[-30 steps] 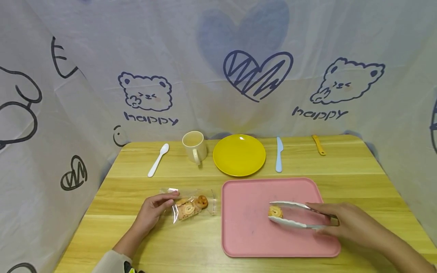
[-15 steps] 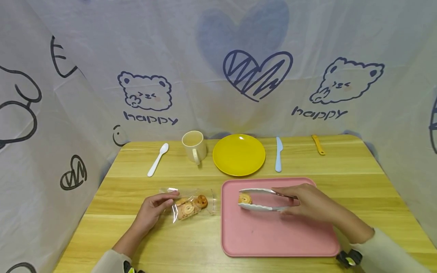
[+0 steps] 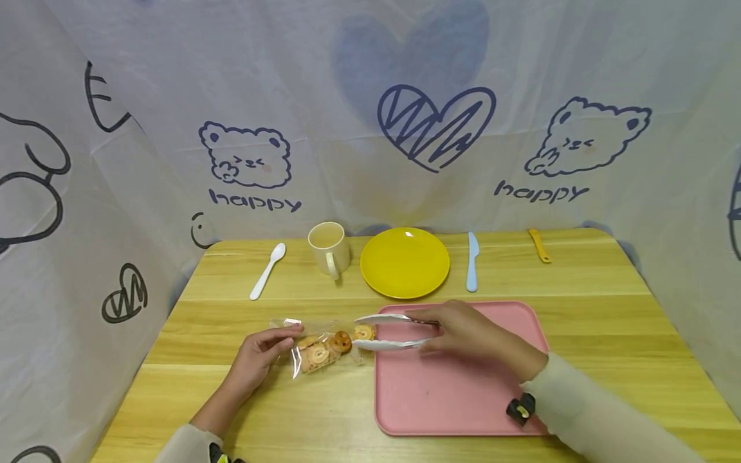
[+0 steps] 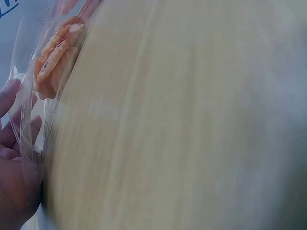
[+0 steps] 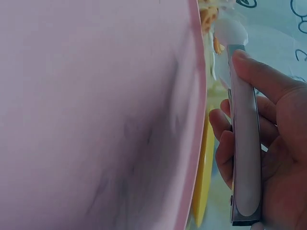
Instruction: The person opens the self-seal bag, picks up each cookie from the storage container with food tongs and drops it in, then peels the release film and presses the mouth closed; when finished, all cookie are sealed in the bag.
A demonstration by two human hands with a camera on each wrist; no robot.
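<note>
My left hand (image 3: 260,354) holds the left end of a clear plastic bag (image 3: 297,364). Inside the bag lie several small cookies (image 3: 318,353), and the left wrist view shows some stacked cookies (image 4: 56,57) through the film. With my right hand (image 3: 475,334) I grip a pair of tongs (image 3: 389,345), pointing left. Between the tongs' tips sits one cookie (image 3: 364,332), at the bag's right end. Whether it is inside the bag's mouth, I cannot tell. In the right wrist view the tongs (image 5: 246,143) lie between thumb and fingers.
A pink tray (image 3: 457,399) lies under the right arm. Along the back of the wooden table (image 3: 214,328) stand a white spoon (image 3: 267,272), a cream mug (image 3: 329,247), a yellow plate (image 3: 405,263), a light blue knife (image 3: 473,263) and a small yellow utensil handle (image 3: 540,246).
My right hand has carried the tongs and cookie left, from over the pink tray to the bag's right end. My left hand and the bag have stayed in place.
</note>
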